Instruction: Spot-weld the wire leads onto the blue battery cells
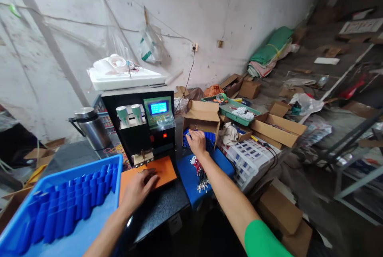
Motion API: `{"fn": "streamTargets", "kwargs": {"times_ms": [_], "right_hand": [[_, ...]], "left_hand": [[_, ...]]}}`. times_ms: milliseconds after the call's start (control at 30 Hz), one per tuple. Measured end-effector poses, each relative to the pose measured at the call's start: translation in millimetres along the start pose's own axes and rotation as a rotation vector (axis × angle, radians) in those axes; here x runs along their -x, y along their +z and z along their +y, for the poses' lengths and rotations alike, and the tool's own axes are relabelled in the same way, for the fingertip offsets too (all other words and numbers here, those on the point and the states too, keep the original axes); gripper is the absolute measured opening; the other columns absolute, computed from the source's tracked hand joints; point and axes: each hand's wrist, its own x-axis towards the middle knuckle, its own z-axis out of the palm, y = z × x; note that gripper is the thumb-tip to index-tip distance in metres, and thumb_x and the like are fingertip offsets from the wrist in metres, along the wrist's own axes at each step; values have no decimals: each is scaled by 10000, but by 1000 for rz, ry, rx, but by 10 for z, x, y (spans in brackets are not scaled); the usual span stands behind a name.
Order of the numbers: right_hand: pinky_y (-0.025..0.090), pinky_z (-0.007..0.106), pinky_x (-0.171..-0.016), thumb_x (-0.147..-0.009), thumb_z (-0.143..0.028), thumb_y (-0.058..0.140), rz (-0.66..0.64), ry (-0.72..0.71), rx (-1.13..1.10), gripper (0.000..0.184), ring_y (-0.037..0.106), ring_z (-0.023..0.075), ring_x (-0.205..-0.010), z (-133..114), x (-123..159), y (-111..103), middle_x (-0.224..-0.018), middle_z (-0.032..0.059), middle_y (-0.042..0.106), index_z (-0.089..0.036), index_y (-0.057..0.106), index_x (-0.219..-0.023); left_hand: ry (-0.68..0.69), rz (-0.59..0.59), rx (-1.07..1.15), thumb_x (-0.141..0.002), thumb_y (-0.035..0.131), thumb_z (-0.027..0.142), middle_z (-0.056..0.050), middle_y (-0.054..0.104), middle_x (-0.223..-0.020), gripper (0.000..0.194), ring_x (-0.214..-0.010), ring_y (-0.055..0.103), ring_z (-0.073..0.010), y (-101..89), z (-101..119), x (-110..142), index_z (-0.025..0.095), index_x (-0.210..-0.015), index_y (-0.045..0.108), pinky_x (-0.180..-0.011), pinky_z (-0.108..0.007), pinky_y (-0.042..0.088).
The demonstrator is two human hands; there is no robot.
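Note:
My left hand [140, 187] lies on an orange board [166, 171] at the foot of a black machine [136, 141]. Its thumb stands apart from the fingers, just below the machine's metal prongs [143, 155], and no held thing shows in it. My right hand [196, 142] is over an open cardboard box [203, 115] of blue cylindrical pieces [210, 136]. Its fingers are bent down at the box's left side; the fingertips and anything between them are hidden. Beside my right wrist, a bundle of red and black wires with white connectors [199, 171] lies on a blue surface [187, 177].
A blue tray [89, 229] with rows of blue wrapped pieces [70, 205] stands at the left. Behind it is a steel jug [92, 127]. To the right are a green tray of white parts [239, 113], another cardboard box [278, 129] and a white plastic crate [245, 161].

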Motion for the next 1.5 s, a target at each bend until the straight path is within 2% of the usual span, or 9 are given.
{"fn": "streamTargets", "kwargs": {"times_ms": [167, 300, 433, 600, 667, 767, 867, 1300, 1500], "right_hand": [[311, 420, -1052, -921, -215, 531, -99, -25, 140, 226, 585, 254, -1135, 290, -174, 340, -1083, 148, 715, -140, 706, -1041], [257, 455, -1106, -923, -237, 523, -108, -37, 136, 232, 554, 258, -1174, 370, -189, 451, -1111, 129, 709, -157, 711, -1034], [242, 436, -1128, -905, -253, 552, -102, -11, 70, 255, 520, 261, -1213, 412, -187, 334, -1132, 133, 699, -125, 702, -1067], [401, 306, -983, -921, -231, 486, -46, 77, -69, 274, 594, 205, -1078, 532, 99, 14, -1098, 115, 701, -138, 694, -1074], [448, 266, -858, -902, -229, 497, -155, 217, -88, 249, 640, 188, -943, 608, 282, -91, -995, 88, 724, -163, 711, -1011], [439, 221, -705, -850, -212, 544, -381, 424, -84, 193, 658, 172, -806, 712, 512, -178, -835, 54, 735, -170, 732, -841], [404, 208, -622, -780, -195, 609, -472, 478, -77, 167, 649, 169, -709, 766, 625, -207, -693, 42, 713, -155, 710, -652], [387, 236, -603, -651, -104, 608, -432, 576, -97, 105, 642, 203, -700, 767, 811, -203, -665, 86, 694, -156, 679, -592], [368, 213, -543, -679, -222, 569, -349, 597, -252, 178, 570, 151, -562, 807, 802, -307, -474, -9, 554, -165, 615, -516]], "left_hand": [[4, 7, -23, -853, 523, 514, -71, 732, -1051, 387, -960, 679, -256, -9, -24, 9, 210, -1030, 683, -868, -371, 528], [12, -4, -18, -858, 519, 509, -69, 732, -1043, 384, -952, 679, -251, 3, -30, 9, 211, -1039, 678, -855, -361, 529], [3, -12, -3, -850, 520, 520, -67, 731, -1034, 394, -942, 680, -251, 15, -16, -13, 210, -1031, 681, -838, -343, 530], [-22, -36, -4, -833, 512, 544, -72, 733, -1031, 441, -926, 679, -247, 11, 13, -54, 196, -1048, 677, -824, -333, 529], [-30, -36, -17, -823, 508, 553, -75, 735, -1024, 456, -922, 681, -249, 1, 35, -68, 192, -1042, 680, -813, -327, 533], [-44, -41, -15, -809, 504, 565, -81, 734, -1032, 478, -930, 682, -249, -19, 70, -88, 182, -1035, 681, -808, -317, 538], [-45, -49, 4, -799, 505, 569, -81, 737, -1028, 483, -936, 684, -247, -36, 86, -105, 180, -1023, 683, -815, -317, 542], [-12, -55, -1, -787, 519, 559, -74, 741, -1019, 471, -908, 689, -245, -54, 82, -137, 182, -1006, 697, -801, -311, 544], [-2, -62, -3, -784, 518, 556, -79, 740, -1015, 464, -915, 688, -250, -53, 75, -144, 183, -993, 697, -807, -316, 541]]}}
